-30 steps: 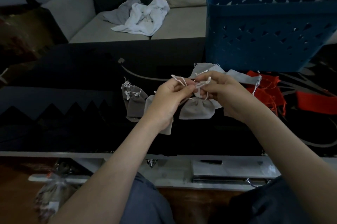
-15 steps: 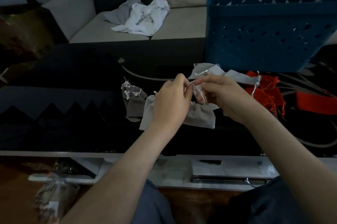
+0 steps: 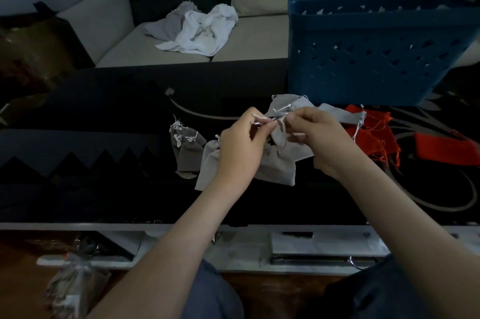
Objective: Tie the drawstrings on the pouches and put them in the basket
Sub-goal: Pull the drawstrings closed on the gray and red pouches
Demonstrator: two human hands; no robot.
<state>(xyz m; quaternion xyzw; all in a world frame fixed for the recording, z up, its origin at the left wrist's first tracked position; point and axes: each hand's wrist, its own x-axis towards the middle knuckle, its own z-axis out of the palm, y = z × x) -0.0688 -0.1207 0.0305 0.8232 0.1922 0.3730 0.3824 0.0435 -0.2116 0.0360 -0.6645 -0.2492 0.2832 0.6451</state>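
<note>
Well, on the far left of the group two dark grey pouches (image 3: 187, 148) lie on the black tabletop (image 3: 104, 116) with their cords already knotted, so I think they are finished and only wait to go in. Next comes the left hand (image 3: 241, 147). Its fingers (image 3: 253, 137) are curled in and pinch one end of the white drawstring (image 3: 262, 118). Between the hands hangs the light grey pouch (image 3: 275, 166), its neck gathered and its lower edge near or on the tabletop; it is held up this way so that both cords stay free for the knot. The right hand (image 3: 318, 137) pinches the other end between thumb and forefinger, with the rest of the fingers bent. Further right some red pouches (image 3: 374, 137) lie in a heap, apparently not tied yet, and behind them stands the blue basket (image 3: 376, 59), close enough to drop a pouch in without reaching far.

Half a second ago the two hands touched each other over a small loop. Now they are a little apart, the gathered neck shows between them, and the cord looks pulled tighter, so I judge the knot is being closed
</note>
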